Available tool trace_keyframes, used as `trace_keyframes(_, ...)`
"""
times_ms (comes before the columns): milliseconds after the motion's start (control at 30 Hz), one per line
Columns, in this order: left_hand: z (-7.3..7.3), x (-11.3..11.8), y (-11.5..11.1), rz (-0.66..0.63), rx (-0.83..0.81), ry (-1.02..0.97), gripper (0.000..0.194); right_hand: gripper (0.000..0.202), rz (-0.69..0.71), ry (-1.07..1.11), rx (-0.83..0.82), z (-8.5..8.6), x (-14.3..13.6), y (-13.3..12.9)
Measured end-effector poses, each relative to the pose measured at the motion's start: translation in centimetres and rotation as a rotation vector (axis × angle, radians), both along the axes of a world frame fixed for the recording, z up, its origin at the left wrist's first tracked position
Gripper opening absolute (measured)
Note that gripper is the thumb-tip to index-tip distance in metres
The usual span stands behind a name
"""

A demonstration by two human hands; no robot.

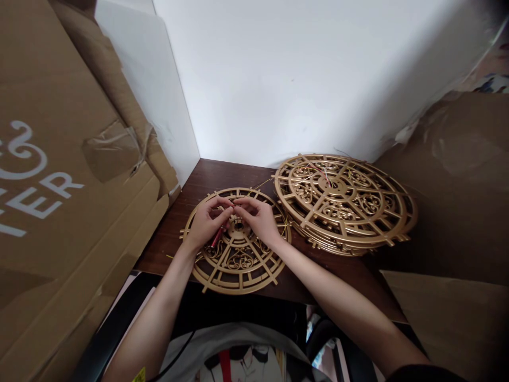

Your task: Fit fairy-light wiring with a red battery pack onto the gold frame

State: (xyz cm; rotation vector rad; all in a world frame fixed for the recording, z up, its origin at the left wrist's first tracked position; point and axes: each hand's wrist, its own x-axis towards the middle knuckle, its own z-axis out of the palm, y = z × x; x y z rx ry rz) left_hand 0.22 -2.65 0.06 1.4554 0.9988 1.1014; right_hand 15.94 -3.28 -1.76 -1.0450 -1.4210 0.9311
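A round gold openwork frame (241, 289) with scroll ornaments lies flat on the dark wooden table, right in front of me. Over its hub, my left hand (210, 220) and my right hand (258, 216) meet with fingers pinched, fingertips nearly touching. What sits between the fingertips is too small to make out; thin wires run around this spot. Below my left hand a red, slim piece (217, 237) slants down over the frame; whether it is held by that hand I cannot tell. My hands hide part of the frame's far half.
Several more gold frames (345, 199) are stacked on the table (217, 172) at the right, with loose wires on top. Large cardboard boxes stand left (79, 132) and right (445, 185). A white wall (278, 79) rises behind the table.
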Motion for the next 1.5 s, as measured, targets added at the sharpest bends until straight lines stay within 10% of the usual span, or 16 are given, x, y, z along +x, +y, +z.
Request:
trace_keyframes(267, -0.5, -0.3, 0.4, 0.085, -0.095, -0.086, 0.029, 0.029, -0.007, 0.199, -0.071, 0.0, -0.2, -0.1)
trace_keyframes(567, -0.7, -0.2, 2.1, 0.169, -0.061, 0.024, 0.029, 0.020, 0.421, -0.027, -0.063, 0.2, -1.0, -1.8)
trace_keyframes(1133, -0.8, 1.8, 5.2, 0.207, 0.102, 0.500, 0.014, 0.025, 0.287, -0.269, 0.061, -0.6, -1.3, -2.1)
trace_keyframes(1500, -1.1, 2.0, 4.4, 0.236, 0.108, 0.404, 0.010, 0.010, 0.115, -0.675, 0.684, -0.5, -1.5, -2.7)
